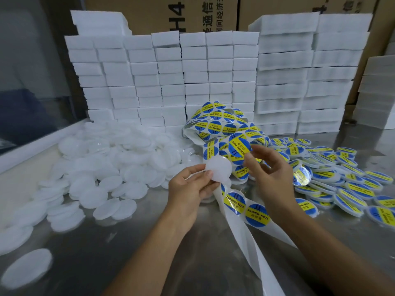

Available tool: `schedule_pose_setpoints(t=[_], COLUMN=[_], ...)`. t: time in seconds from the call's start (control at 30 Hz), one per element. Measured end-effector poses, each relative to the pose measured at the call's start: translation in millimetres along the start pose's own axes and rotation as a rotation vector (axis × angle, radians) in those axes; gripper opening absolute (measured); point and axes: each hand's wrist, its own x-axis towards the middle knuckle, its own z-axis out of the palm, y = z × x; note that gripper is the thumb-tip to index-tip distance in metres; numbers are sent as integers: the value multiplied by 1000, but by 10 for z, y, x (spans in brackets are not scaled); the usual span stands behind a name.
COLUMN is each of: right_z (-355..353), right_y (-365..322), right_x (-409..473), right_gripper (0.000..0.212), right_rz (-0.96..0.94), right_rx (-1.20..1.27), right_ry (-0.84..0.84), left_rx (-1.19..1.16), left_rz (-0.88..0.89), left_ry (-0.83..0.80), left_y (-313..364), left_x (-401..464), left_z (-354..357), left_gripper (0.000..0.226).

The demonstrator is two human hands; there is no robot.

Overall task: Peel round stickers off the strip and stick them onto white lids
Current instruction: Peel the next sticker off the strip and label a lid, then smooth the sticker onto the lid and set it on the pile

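Note:
My left hand (pixel 192 184) pinches a plain white lid (pixel 219 168) by its lower left edge, above the steel table. My right hand (pixel 269 171) holds a peeled round blue and yellow sticker (pixel 239 147) on its fingertips, just up and right of the lid and apart from it. The sticker strip (pixel 245 208) runs from a tangled heap (pixel 222 122) behind my hands down between my forearms, with stickers on its upper part and bare white backing lower down.
A heap of plain white lids (pixel 102 163) covers the table's left side. Lids with stickers on them (pixel 342 180) are piled at the right. Stacks of white foam blocks (pixel 192 77) form a wall behind, with cardboard boxes (pixel 162 13) beyond.

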Motion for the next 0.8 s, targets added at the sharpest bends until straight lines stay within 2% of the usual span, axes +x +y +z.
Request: schedule_pose_setpoints(t=[0.13, 0.27, 0.47, 0.6, 0.8], right_z=[-76, -95, -104, -105, -12], right_y=[44, 68, 14, -47, -108], right_x=[75, 101, 116, 92, -52], right_gripper=[31, 15, 4, 7, 2], right_rz=[103, 153, 217, 231, 92], right_rx=[16, -2, 62, 59, -137], right_ry=[90, 125, 164, 38, -196], left_rx=[-67, -72, -56, -47, 8], left_rz=[-20, -18, -19, -11, -8], left_ry=[21, 32, 35, 27, -8], left_y=[-2, -8, -10, -7, 5], left_x=[17, 32, 31, 22, -14], left_z=[-50, -69, -82, -71, -40], left_gripper=[14, 14, 14, 13, 17])
